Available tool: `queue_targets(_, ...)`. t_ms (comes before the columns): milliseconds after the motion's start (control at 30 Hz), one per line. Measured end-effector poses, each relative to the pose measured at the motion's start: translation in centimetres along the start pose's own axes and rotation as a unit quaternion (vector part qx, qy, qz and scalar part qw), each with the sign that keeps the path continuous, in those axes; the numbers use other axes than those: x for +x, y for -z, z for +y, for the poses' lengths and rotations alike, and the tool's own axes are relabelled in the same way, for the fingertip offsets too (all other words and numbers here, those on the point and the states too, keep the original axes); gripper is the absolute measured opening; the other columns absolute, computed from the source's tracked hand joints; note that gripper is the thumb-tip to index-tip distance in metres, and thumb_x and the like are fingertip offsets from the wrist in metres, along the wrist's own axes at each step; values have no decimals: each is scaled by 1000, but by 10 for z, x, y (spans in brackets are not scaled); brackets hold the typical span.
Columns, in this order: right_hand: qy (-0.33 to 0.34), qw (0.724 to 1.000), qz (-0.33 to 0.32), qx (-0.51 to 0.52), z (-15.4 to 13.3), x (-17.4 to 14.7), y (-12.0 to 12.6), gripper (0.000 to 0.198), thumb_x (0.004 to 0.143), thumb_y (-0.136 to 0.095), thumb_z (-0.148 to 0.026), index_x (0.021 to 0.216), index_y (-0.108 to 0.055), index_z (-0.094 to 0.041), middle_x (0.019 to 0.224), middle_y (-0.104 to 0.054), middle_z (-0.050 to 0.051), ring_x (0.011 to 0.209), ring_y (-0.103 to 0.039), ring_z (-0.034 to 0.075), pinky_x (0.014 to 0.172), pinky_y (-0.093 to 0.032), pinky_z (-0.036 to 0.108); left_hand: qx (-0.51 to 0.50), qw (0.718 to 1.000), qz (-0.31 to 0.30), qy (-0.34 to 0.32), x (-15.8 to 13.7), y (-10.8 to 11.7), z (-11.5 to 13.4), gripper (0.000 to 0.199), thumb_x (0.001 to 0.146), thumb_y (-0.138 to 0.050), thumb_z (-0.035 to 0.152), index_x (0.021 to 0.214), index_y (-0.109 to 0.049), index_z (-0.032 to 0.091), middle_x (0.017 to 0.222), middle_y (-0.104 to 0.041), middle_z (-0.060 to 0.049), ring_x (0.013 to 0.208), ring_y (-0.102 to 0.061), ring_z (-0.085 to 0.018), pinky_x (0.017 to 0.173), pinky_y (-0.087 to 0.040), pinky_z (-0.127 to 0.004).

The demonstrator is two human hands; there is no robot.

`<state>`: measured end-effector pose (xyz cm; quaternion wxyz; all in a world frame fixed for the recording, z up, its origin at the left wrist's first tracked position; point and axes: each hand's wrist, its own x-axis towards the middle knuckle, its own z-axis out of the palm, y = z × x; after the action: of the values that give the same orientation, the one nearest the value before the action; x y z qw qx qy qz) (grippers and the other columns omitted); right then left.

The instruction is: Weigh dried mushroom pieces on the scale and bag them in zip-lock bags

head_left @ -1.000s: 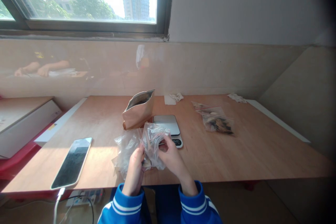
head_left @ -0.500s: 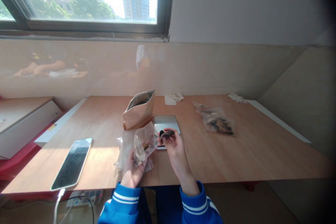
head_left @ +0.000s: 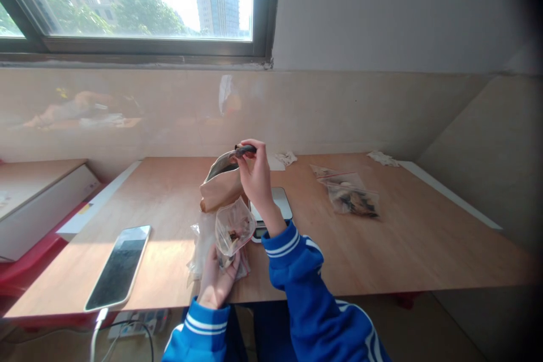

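My left hand [head_left: 218, 277] is closed around a clear zip bag [head_left: 235, 225], its mouth gaping and a few brown dried bits inside. A dark, shrivelled dried piece [head_left: 245, 150] is pinched in my right hand [head_left: 257, 172], at the open mouth of a standing kraft pouch [head_left: 223, 189]. What kind of dried food it is I cannot make out. Under my right forearm lies a small kitchen scale [head_left: 281, 203], partly hidden by the arm. More clear plastic bags [head_left: 199, 249] lie flat beneath the bag in my left hand.
On the right lies a zip bag of dark dried pieces [head_left: 355, 198]. A phone [head_left: 119, 268] with a white charging cable [head_left: 97, 334] rests at the left front edge. Crumpled tissues [head_left: 286, 158] sit along the back, by the tiled wall [head_left: 331, 113].
My right hand has moved up and left with the dark dried piece, from beside the clear bag to the pouch's mouth. My left hand stays nearly in place with the bag.
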<state>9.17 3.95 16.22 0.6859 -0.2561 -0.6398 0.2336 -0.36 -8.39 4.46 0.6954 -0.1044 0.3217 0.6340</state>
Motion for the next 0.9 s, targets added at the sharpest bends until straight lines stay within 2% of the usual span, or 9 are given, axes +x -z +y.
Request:
queue_targets(67, 31, 997, -45, -59, 10, 9, -7, 23, 89, -42, -14, 109, -47, -24, 111, -55, 7, 105, -53, 19, 96, -44, 37, 5, 1000, -9, 0, -1, -1, 0, 36, 94, -37, 15, 124, -56, 13, 88, -73, -10, 76, -72, -18, 60, -59, -23)
queue_targets(167, 34, 988, -101, -109, 20, 12, -10, 28, 86, -39, -9, 109, -48, -23, 109, -55, 8, 108, -51, 21, 98, -42, 38, 13, 1000, -13, -2, -1, 0, -1, 36, 94, -38, 14, 126, -55, 13, 88, -73, -9, 76, -71, -16, 61, -58, -21)
queue_targets(367, 38, 977, -176, -110, 18, 12, 3, 37, 82, -40, -5, 113, -49, -24, 115, -57, 7, 112, -50, 21, 100, -40, 38, 5, 1000, -9, -5, 0, 3, 0, 37, 94, -38, 14, 126, -56, 14, 87, -74, -8, 79, -71, -16, 65, -58, -22)
queue_targets(567, 73, 961, -237, -120, 14, 15, 10, 61, 72, -35, 3, 128, -47, -20, 130, -51, 7, 124, -43, 18, 109, -35, 36, 6, 1000, -17, -10, 0, 4, 0, 34, 94, -39, 14, 122, -58, 15, 88, -73, -7, 82, -70, -16, 67, -58, -23)
queue_targets(767, 69, 951, -272, -126, 8, 14, 9, 63, 73, -32, 3, 126, -54, -22, 139, -48, 2, 132, -37, 18, 115, -27, 41, 20, 1000, -10, -13, -2, 2, 0, 29, 93, -40, 15, 113, -62, 14, 83, -74, -6, 77, -71, -15, 67, -58, -22)
queue_targets(833, 62, 959, -253, -108, 1, 11, 10, 65, 72, -33, 3, 126, -54, -25, 140, -47, -1, 134, -35, 18, 115, -25, 42, 41, 999, -10, -18, -4, 1, -1, 26, 93, -41, 16, 105, -65, 14, 85, -74, -5, 79, -70, -14, 68, -58, -21)
queue_targets(900, 42, 976, -197, -83, -7, 5, 14, 64, 69, -34, 3, 121, -56, -27, 138, -49, -1, 132, -38, 19, 114, -27, 43, 74, 997, -14, -16, -6, 1, 0, 25, 93, -43, 17, 99, -67, 15, 89, -74, -5, 83, -70, -15, 69, -57, -21)
